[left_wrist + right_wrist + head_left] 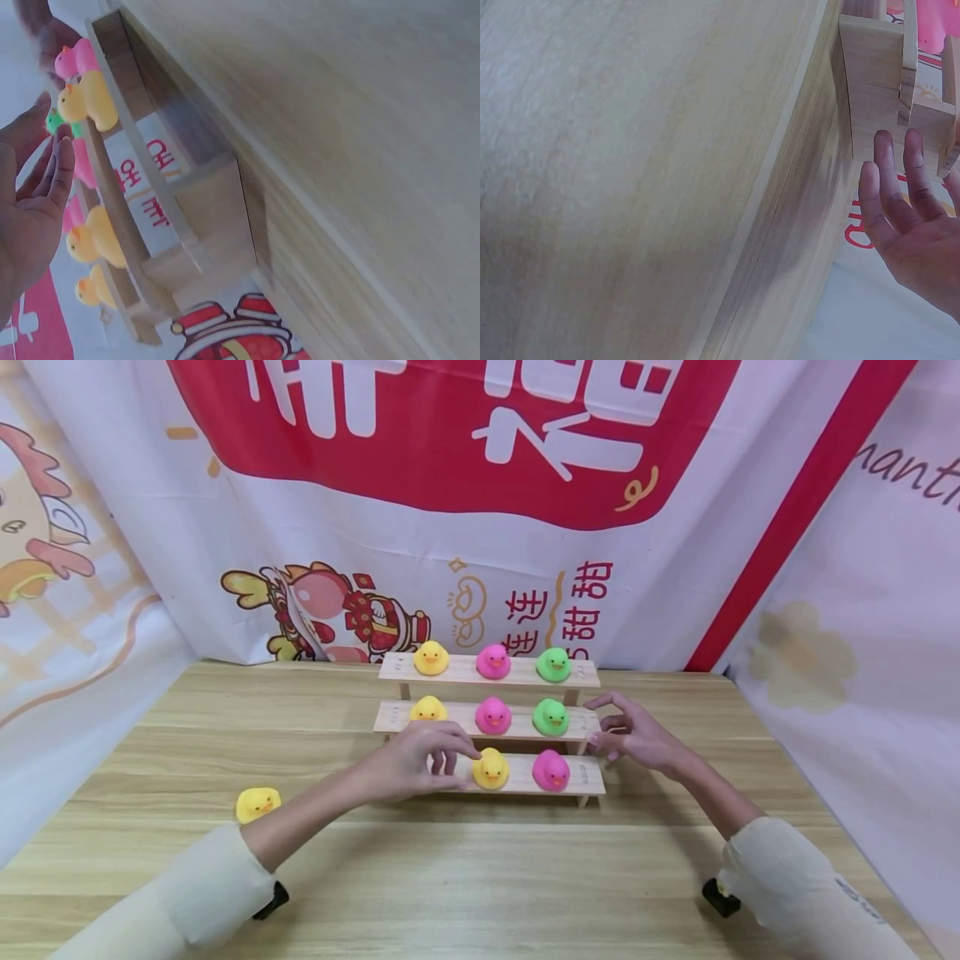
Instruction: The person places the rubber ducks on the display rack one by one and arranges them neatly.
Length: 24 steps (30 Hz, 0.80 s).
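Observation:
A three-step wooden rack (442, 722) holds small rubber ducks. On its lowest step are a yellow duck (491, 770) and a pink duck (552, 771). My left hand (416, 760) is at the left of that yellow duck, its fingers loosely bent; whether a fingertip touches the duck, I cannot tell. In the left wrist view the thumb and fingers stand apart, with nothing visible between them. At the rack's right end is my right hand (637, 735), fingers extended beside the middle step in the right wrist view (922, 225). It holds nothing.
The middle step carries yellow, pink (493, 717) and green (551, 718) ducks, as does the top step. Another yellow duck (257, 804) lies on the wooden table (480, 885), left of the rack. A printed cloth (420, 527) hangs behind, with more cloth at both sides.

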Each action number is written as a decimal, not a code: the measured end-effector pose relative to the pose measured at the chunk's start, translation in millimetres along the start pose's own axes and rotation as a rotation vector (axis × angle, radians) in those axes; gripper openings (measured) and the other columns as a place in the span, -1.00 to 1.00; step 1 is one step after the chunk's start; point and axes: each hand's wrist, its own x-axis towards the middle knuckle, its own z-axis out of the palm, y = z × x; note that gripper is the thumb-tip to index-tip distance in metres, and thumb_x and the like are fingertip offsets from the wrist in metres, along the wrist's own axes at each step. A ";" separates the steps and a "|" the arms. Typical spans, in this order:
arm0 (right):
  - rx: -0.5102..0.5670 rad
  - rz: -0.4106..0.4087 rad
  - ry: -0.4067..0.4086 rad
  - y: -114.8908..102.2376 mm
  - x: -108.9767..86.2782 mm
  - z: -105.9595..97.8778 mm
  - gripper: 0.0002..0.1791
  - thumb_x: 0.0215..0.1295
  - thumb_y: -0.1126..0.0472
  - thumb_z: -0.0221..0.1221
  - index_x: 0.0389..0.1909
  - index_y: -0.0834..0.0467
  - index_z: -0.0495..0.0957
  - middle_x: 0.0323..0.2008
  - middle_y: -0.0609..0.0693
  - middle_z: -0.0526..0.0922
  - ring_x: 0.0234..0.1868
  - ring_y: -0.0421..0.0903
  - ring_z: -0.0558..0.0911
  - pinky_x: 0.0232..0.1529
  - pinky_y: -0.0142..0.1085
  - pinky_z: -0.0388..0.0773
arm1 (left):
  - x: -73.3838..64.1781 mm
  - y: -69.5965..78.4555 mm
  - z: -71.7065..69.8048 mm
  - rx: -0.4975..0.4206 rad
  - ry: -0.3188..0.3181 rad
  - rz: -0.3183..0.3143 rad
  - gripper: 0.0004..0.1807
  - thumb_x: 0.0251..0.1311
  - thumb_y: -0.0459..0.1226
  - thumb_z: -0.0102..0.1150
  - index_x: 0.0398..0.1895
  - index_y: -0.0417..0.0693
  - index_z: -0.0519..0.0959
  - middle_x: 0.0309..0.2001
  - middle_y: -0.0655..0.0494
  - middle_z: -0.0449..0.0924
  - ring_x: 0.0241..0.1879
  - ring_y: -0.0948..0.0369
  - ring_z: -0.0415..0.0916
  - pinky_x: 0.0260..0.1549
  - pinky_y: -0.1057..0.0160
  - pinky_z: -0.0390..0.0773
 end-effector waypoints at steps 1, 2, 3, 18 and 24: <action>0.001 0.000 0.000 0.1 0.1 0.0 -0.44 0.43 0.32 0.24 0.34 0.29 0.25 -0.12 0.31 0.65 -0.12 0.09 0.69 -0.19 -0.06 0.74 | -2.5 -0.5 -2.3 -0.008 -0.002 0.005 -0.71 0.14 -0.42 0.51 -0.06 -0.25 0.74 -0.13 -0.04 0.72 -0.42 0.39 0.53 -0.46 0.29 0.67; 0.001 0.000 -0.001 0.2 0.2 -0.1 -0.44 0.43 0.32 0.24 0.34 0.29 0.25 -0.12 0.31 0.65 -0.12 0.09 0.69 -0.19 -0.06 0.74 | -5.2 -1.2 -4.7 -0.012 -0.007 0.005 -0.72 0.14 -0.42 0.51 -0.07 -0.26 0.74 -0.16 -0.05 0.71 -0.42 0.38 0.53 -0.46 0.29 0.66; 0.002 0.000 -0.002 0.3 0.2 -0.2 -0.44 0.43 0.32 0.24 0.34 0.29 0.25 -0.12 0.31 0.65 -0.12 0.09 0.69 -0.19 -0.06 0.74 | -7.7 -1.2 -7.5 -0.012 -0.012 0.005 -0.73 0.14 -0.41 0.51 -0.08 -0.26 0.73 -0.18 -0.06 0.71 -0.42 0.37 0.53 -0.46 0.29 0.67; 0.000 0.016 -0.003 0.3 0.0 -0.3 -0.44 0.44 0.32 0.24 0.36 0.27 0.25 -0.12 0.31 0.64 -0.11 0.09 0.69 -0.19 -0.09 0.73 | -53.7 -12.5 -51.2 0.033 -0.032 -0.164 -0.78 0.17 -0.33 0.52 -0.12 -0.14 0.75 -0.24 0.07 0.73 -0.39 0.33 0.53 -0.42 0.29 0.64; 0.004 0.015 -0.006 -0.8 -0.6 -0.2 -0.44 0.44 0.32 0.23 0.35 0.28 0.25 -0.11 0.34 0.64 -0.10 0.13 0.69 -0.19 -0.08 0.73 | -75.6 -25.0 -64.5 0.062 0.003 -0.236 -0.78 0.17 -0.32 0.51 -0.13 -0.14 0.75 -0.27 0.07 0.69 -0.40 0.32 0.51 -0.45 0.33 0.60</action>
